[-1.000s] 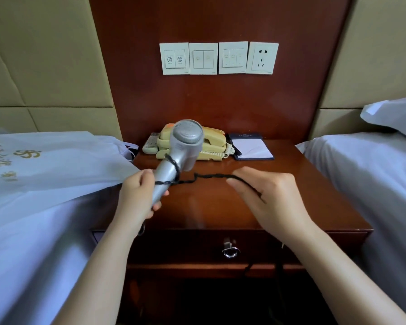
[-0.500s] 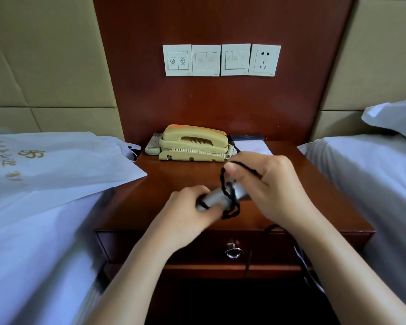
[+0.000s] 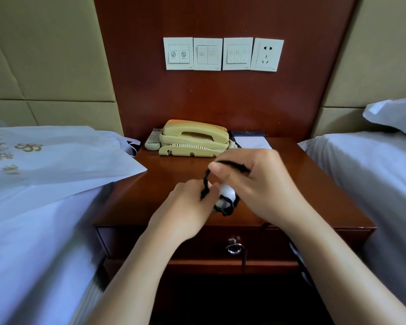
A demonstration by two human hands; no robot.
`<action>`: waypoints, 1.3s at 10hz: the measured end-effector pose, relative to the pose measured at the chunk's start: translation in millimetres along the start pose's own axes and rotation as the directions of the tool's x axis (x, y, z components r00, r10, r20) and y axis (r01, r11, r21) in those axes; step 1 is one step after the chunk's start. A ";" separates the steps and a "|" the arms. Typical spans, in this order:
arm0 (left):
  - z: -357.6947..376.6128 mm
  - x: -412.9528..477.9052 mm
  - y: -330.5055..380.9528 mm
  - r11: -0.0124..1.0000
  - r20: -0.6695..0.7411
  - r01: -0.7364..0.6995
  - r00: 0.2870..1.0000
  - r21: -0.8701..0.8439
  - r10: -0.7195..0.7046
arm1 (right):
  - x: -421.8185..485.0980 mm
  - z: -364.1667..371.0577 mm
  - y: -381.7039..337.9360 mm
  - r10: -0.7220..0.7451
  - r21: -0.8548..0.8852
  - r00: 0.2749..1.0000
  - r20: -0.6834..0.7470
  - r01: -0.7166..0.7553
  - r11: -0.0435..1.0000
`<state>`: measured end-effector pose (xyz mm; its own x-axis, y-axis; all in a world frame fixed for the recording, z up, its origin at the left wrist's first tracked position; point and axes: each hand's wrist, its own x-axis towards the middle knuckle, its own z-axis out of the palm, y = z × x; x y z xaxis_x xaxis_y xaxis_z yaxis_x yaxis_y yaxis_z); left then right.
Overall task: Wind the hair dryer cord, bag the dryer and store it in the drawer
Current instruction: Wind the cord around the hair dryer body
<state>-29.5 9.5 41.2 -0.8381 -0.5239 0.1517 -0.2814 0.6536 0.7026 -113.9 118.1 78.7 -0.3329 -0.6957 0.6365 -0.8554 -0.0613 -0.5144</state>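
Observation:
The silver hair dryer (image 3: 226, 193) is mostly hidden between my hands, over the front of the wooden nightstand (image 3: 169, 184). My left hand (image 3: 185, 207) grips its handle. Black cord (image 3: 225, 207) loops around the handle, and my right hand (image 3: 258, 184) pinches the cord above it, at the thumb tip. More cord trails down past my right wrist toward the floor. A white bag (image 3: 56, 160) with gold print lies on the left bed. The drawer (image 3: 220, 242) under the top is closed, with a ring pull (image 3: 234, 248).
A beige telephone (image 3: 195, 139), a remote (image 3: 153, 142) and a notepad (image 3: 252, 141) sit at the nightstand's back. Wall switches and a socket (image 3: 266, 55) are above. White beds flank both sides, with a pillow (image 3: 396, 113) at right.
The dryer came down from upright to low between my hands. My right hand carried the cord around the handle, adding loops, and now holds it slightly higher than half a second ago.

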 end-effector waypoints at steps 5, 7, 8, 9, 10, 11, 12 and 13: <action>-21.2 -13.3 -19.6 0.965 0.399 0.079 0.916 -0.251 0.028 | -6.3 -48.4 57.4 0.351 0.237 0.926 0.136 -0.375 0.896; -13.3 -11.3 -19.1 0.839 0.418 0.122 0.899 -0.530 0.133 | -16.8 -32.4 84.2 0.592 0.399 0.777 0.213 -0.622 0.674; -14.3 -9.6 -18.5 0.730 0.377 0.134 0.909 -0.670 0.179 | -25.0 -26.5 89.1 0.693 0.496 0.708 0.139 -0.655 0.570; -14.4 10.6 -19.8 0.685 0.283 0.233 0.958 -0.690 -0.041 | -28.8 -20.7 97.7 0.624 0.456 0.744 0.238 -0.653 0.605; -17.0 36.5 -5.7 0.605 0.174 0.357 0.924 -0.712 -0.339 | -29.7 -13.7 105.2 0.609 0.389 0.688 0.396 -0.726 0.567; -20.3 28.6 -15.7 0.412 0.242 0.341 0.931 -0.845 -0.274 | -34.1 -2.6 90.7 0.472 0.316 0.672 0.570 -0.710 0.629; -20.5 21.4 -40.5 0.326 0.169 0.252 0.950 -0.911 -0.262 | -36.6 6.3 63.5 0.330 0.233 0.640 0.694 -0.634 0.738; -28.5 29.6 -51.7 0.372 0.095 0.234 0.930 -0.898 -0.354 | -27.2 3.5 36.9 0.291 0.008 0.701 0.651 -0.390 0.921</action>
<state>-26.5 -55.4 29.2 -0.7249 -0.6666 -0.1737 0.1193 -0.3698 0.9214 -135.0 132.3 40.4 -0.2246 -0.9714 -0.0773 -0.6545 0.2092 -0.7266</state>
